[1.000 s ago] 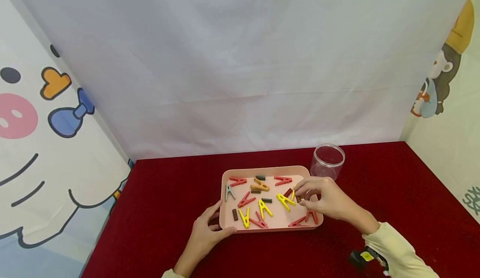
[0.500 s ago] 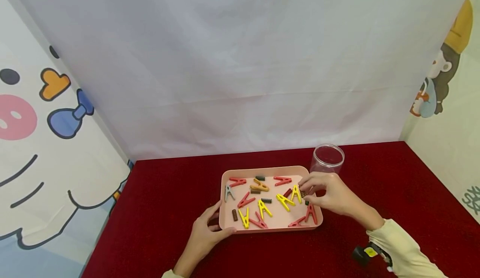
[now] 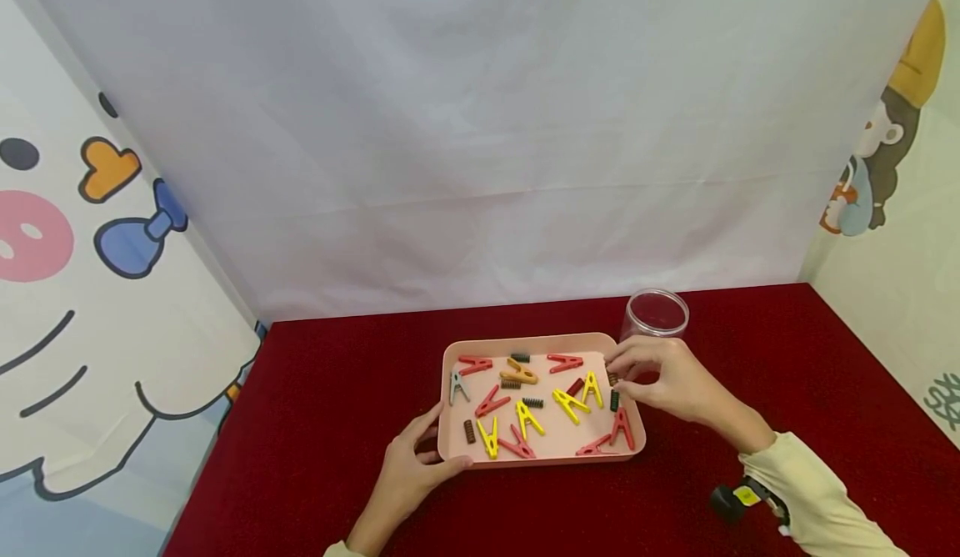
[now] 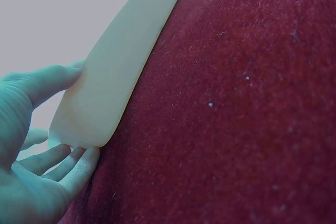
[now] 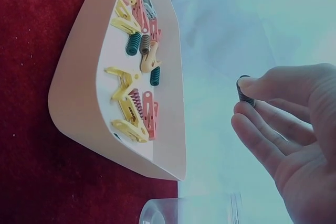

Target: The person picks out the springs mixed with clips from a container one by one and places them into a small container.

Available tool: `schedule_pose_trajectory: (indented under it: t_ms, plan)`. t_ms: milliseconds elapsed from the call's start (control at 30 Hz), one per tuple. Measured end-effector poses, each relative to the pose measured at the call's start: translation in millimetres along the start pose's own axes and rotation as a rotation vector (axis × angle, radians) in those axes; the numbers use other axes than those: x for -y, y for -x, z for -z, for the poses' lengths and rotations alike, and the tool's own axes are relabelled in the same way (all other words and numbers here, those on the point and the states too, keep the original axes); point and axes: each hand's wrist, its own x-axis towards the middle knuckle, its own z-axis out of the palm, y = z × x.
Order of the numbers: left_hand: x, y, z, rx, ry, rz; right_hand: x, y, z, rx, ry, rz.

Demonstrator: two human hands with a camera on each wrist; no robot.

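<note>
My right hand [image 3: 667, 378] pinches a small brown coil spring [image 5: 245, 93] between thumb and fingertips. In the head view it is over the right end of the pink tray [image 3: 551, 461]; the right wrist view shows the spring raised above the tray rim. My left hand [image 3: 408, 465] holds the tray's near left corner, thumb on the front wall and fingers at the left side. Inside lie several yellow clips [image 3: 571, 404], red clips [image 3: 492, 399], an orange clip [image 3: 519, 372], a grey clip [image 3: 458, 386] and loose springs [image 3: 533, 403], one dark spring [image 3: 614, 401] beside the right wall.
A clear round jar [image 3: 654, 311] stands just behind the tray's far right corner, partly hidden by my right hand. Dark red cloth [image 3: 360, 373] covers the table. A white curtain [image 3: 480, 165] hangs behind, with printed cartoon panels at both sides.
My right hand has moved right and slightly back with the brown spring, uncovering a yellow clip and a dark spring. My left hand has stayed at the tray corner.
</note>
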Motion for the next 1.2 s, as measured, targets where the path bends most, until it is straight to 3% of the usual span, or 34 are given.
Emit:
schedule_pose_trajectory:
  t_ms: [400,800,1200]
  plan:
    - [0.4,0.0,-0.5,-0.005,0.0,0.003,-2,-1,9,-0.019,-0.005,-0.03]
    - [-1.7,0.3,-0.3,-0.011,0.004,0.017,29,-7,24,-0.059,0.038,-0.05]
    - [-0.2,-0.2,0.3,0.001,0.016,0.018,-14,-6,28,-0.097,0.072,-0.079]
